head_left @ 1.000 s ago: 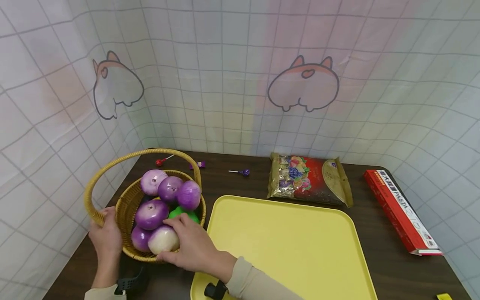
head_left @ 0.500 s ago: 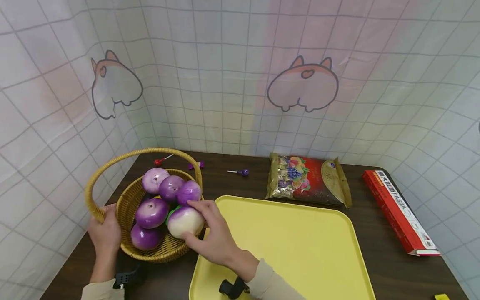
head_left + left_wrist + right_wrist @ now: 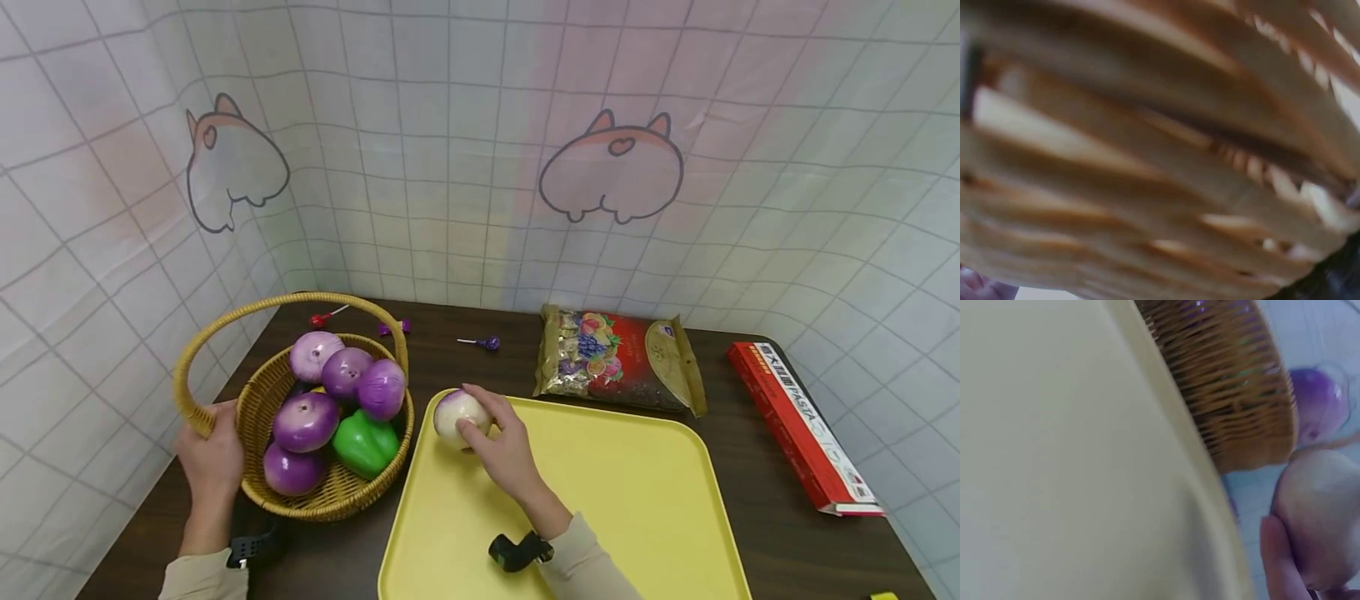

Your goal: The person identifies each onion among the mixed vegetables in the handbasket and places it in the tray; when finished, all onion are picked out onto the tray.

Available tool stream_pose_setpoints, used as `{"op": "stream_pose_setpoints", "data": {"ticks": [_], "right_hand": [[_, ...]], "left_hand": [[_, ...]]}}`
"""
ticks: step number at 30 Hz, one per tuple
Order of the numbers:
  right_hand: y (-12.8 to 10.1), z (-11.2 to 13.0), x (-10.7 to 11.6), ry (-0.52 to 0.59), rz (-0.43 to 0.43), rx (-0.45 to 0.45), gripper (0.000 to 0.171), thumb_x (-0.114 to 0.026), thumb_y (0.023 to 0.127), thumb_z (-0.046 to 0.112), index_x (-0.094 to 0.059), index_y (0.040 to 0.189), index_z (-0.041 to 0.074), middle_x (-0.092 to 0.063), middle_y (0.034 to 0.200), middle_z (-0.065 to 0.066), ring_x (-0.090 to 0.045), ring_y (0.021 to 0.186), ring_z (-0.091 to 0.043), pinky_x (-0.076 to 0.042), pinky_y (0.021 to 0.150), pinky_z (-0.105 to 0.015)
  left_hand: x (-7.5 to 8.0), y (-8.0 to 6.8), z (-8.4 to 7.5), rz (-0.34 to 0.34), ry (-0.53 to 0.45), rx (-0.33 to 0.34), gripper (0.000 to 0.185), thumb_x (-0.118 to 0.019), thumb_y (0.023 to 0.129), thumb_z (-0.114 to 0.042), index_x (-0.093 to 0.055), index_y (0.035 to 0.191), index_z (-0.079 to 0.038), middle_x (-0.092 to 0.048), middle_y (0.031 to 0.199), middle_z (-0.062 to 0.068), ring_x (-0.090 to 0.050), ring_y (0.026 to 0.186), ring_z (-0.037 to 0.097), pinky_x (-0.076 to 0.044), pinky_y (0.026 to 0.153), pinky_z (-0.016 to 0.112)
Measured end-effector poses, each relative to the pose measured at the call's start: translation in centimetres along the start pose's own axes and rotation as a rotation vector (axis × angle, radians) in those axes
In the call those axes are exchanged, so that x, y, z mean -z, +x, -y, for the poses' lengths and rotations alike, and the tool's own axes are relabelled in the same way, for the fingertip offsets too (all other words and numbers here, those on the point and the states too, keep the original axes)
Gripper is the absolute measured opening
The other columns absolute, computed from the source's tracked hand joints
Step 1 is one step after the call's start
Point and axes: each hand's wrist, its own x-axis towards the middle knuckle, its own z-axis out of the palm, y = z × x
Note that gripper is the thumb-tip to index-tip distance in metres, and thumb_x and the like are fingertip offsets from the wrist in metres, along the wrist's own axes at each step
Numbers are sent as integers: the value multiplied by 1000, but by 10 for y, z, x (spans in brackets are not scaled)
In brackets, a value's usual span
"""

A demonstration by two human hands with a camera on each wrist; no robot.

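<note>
Five purple onions (image 3: 306, 422), one pepper (image 3: 366, 443), perhaps more, occupy the basket (image 3: 258, 407).

On the white panel of the red box (image 3: 807, 427), far out between three and four o'clock in the head view, "PASTA" can be read, preceded by large Chinese characters. On the gold-and-red bag (image 3: 622, 360), nearer the centre in the same direction, faint lettering and a small blue logo (image 3: 665, 331) are carried, too small to be read.
</note>
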Motion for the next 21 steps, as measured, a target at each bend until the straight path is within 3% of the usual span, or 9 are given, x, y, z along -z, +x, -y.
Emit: {"op": "stream_pose_setpoints", "data": {"ticks": [5,8,16,21], "right_hand": [[-2,-45,-2,-117,12,-92,68,-79,78,8,-50,139,10,-48,133,-18,-53,112,-32,-49,87,-40],[-1,-65,-5,-191,8,-109,78,-85,71,14,-49,140,16,-44,131,-15,-52,115,-31,-45,92,-45],[-3,-69,-13,-300,-42,-65,84,-87,69,29,-48,142,14,-50,122,-11,-56,108,-26,-47,91,-42],[-3,-70,-18,-256,-56,-86,79,-85,72,28,-47,139,9,-60,118,-9,-59,98,-20,-50,79,-31]], "left_hand": [[0,-3,2,26,-63,57,31,-55,96,-14,-53,73,6,-66,78,-20,-59,64,4,-43,55,15],[-1,-3,4,24,-87,44,30,-55,96,-13,-51,70,3,-65,80,-21,-59,69,4,-43,57,15],[-1,-3,3,6,-76,16,29,-57,96,-16,-53,75,3,-64,83,-21,-58,76,3,-43,63,13],[2,-3,3,-1,-76,23,27,-58,96,-18,-55,73,-7,-64,83,-21,-59,75,4,-44,63,13]]}}
